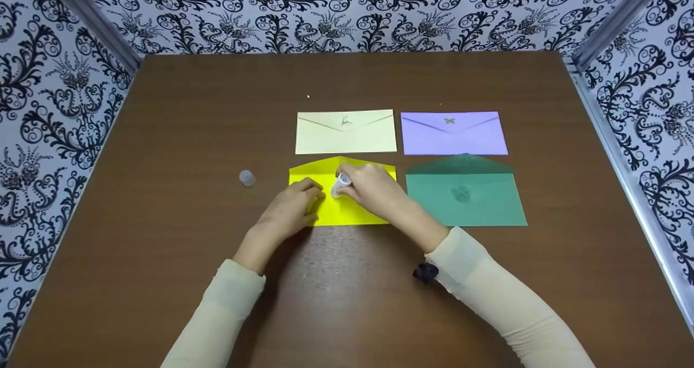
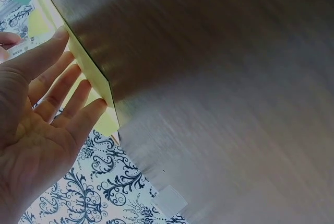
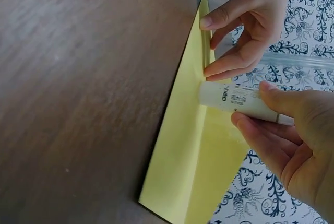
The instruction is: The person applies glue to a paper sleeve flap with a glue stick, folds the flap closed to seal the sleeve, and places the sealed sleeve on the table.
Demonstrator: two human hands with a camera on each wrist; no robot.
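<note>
A yellow envelope (image 1: 358, 213) lies on the table with its flap unfolded away from me. My right hand (image 1: 374, 189) grips a white glue stick (image 3: 240, 101) between thumb and fingers, its end pressed to the yellow paper near the envelope's middle. On the left part of the envelope rests my left hand (image 1: 290, 208), fingertips (image 2: 99, 104) touching the paper and holding nothing. To the right is a green envelope (image 1: 488, 205), flap unfolded too, with a darker round patch on its body. The glue stick's cap (image 1: 247, 178) stands apart, left of the yellow envelope.
Behind lie a cream envelope (image 1: 347, 137) with a small gold deer mark and a purple envelope (image 1: 455, 135) with a small gold mark, both flaps down. The brown table (image 1: 190, 113) is bordered by black-and-white patterned panels (image 1: 325, 21). A tiny white speck sits behind the cream envelope.
</note>
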